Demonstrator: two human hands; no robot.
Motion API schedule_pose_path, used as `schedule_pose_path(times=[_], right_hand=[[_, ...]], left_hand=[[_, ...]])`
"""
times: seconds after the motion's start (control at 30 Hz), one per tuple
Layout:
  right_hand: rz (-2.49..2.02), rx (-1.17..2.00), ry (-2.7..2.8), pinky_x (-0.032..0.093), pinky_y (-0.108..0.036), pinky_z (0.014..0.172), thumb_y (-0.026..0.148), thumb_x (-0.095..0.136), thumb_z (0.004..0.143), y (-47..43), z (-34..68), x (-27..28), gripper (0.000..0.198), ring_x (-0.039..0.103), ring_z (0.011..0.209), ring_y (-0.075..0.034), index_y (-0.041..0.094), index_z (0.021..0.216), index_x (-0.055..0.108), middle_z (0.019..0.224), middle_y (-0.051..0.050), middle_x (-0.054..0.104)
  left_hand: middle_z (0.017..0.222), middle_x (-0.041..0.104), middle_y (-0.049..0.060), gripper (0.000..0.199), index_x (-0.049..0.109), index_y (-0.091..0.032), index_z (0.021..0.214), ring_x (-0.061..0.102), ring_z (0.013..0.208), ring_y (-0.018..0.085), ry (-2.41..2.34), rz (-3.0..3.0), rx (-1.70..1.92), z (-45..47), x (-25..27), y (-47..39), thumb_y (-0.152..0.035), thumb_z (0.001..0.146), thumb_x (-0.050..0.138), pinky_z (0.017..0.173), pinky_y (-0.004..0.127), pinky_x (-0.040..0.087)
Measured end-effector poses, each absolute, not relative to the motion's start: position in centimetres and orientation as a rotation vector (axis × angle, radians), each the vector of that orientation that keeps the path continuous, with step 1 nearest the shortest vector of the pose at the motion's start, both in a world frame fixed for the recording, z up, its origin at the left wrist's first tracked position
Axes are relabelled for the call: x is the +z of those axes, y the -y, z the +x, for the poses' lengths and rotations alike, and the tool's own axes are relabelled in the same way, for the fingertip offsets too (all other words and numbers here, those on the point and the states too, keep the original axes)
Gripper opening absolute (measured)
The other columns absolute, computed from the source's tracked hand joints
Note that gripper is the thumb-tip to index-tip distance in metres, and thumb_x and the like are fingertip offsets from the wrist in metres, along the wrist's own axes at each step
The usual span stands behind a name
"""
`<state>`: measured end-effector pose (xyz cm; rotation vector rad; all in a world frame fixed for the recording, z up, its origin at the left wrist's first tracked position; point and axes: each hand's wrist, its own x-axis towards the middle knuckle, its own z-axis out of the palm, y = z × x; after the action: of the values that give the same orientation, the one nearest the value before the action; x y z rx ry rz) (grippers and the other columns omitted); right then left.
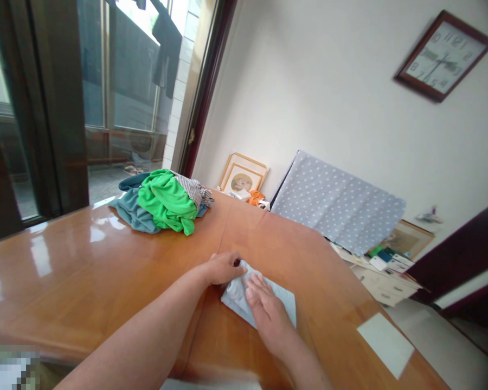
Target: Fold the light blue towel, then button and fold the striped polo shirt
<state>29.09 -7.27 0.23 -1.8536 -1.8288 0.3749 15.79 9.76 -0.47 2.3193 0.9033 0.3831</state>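
A light blue-grey cloth (283, 298), folded into a flat packet, lies on the wooden table (146, 290). At its far left corner is my left hand (224, 267), thumb over the fabric and fingers curled at the edge in a grip. My right hand (266, 307) rests flat on top of the packet with its fingers stretched out, covering part of it. Farther back on the left sits a loose heap of clothes, with a bright green garment (166, 200), a blue-grey one (135, 212) and a striped one (190, 189).
A pale square sheet (386, 344) lies near the table's right edge. Past the far edge stand a dotted grey cover (337, 200), framed pictures (244, 176) and a white drawer cabinet (384, 287). A glass door is on the left; a clock (443, 57) hangs on the wall.
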Motion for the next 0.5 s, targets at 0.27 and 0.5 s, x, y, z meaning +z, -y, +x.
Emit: schedule_pose_path(times=[0.27,0.5], right_hand=[[-1.835,0.193,2.027,0.019,-0.060,0.121,0.046,0.042,0.102,7.4,28.2,-0.2,0.048,0.023,0.150,-0.030,0.037,0.149,0.044,0.161,0.000,0.030],[-1.789,0.236,2.008,0.017,-0.059,0.122,0.046,0.041,0.102,8.0,28.3,-0.7,0.050,0.022,0.151,-0.029,0.035,0.150,0.042,0.161,-0.001,0.030]], left_hand=[[0.104,0.074,-0.001,0.035,0.067,-0.028,0.107,0.067,0.100,0.022,-0.912,2.314,0.421,15.8,-0.4,-9.7,-0.052,0.084,0.056,0.085,0.031,0.047],[0.106,0.074,0.004,0.036,0.067,-0.025,0.105,0.069,0.099,0.024,-0.979,2.306,0.546,16.0,-0.4,-9.1,-0.053,0.088,0.052,0.081,0.033,0.049]])
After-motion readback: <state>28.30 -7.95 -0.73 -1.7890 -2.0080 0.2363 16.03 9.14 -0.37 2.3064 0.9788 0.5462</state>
